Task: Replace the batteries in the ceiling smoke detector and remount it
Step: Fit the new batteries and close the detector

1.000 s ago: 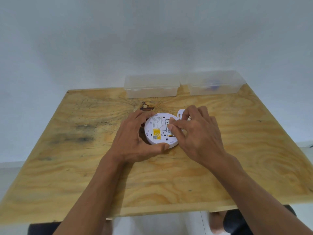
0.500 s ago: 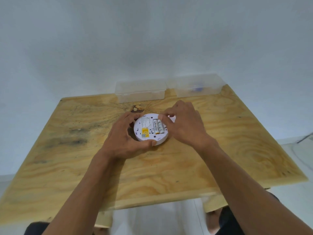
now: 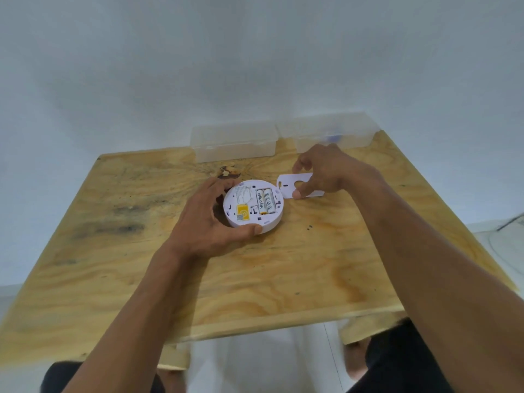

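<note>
Your smoke detector [image 3: 253, 205] lies back-side up near the middle of the wooden desk [image 3: 113, 251], and everything else is placed from it. Its open compartment shows two batteries [image 3: 265, 200] side by side, the left one reading "Heybright", with a yellow sticker [image 3: 243, 213] on the detector's back, to the left of the batteries and nearer you.

Your left hand [image 3: 208, 219] cups the detector's left side: the thumb presses the near rim, the fingers curl round the far-left edge, so this grip is closed on the detector's body.

Just right of the detector, your right hand [image 3: 326, 171] pinches a flat white mounting plate [image 3: 295, 185] with a round hole and a slot cut in it. The thumb sits on its near edge, the fingers over its far edge. The plate's left corner comes very close to the detector's rim; whether they touch cannot be told.

Beyond the detector, at the desk's far edge against the wall, two clear plastic boxes [image 3: 234, 144] stand side by side. The right one holds something bluish, too blurred to name.
</note>
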